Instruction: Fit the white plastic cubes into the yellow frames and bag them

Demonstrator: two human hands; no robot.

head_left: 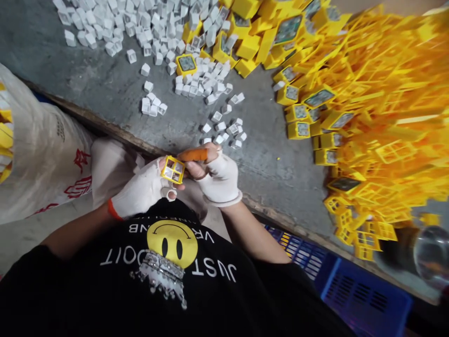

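Observation:
My left hand point(145, 185), in a white fingerless glove with an orange cuff, holds a small yellow four-pane window frame point(173, 170) close in front of my shirt. Light pieces show inside its openings. At the frame's right side is my right hand point(220, 175), also in a white fingerless glove, with an orange cover on one finger. Its thumb and finger are bent together against the frame's edge, and their tips are partly hidden. Just beyond my hands, several small white hollow cubes point(220, 126) lie on the grey tabletop point(259, 135).
A large heap of white cubes point(140, 21) covers the far left of the table. Yellow box-shaped pieces point(249, 47) lie beyond, and yellow frames point(393, 150) pile up at right. A white sack point(45, 145) stands left; blue crates point(365, 295) sit below the table edge.

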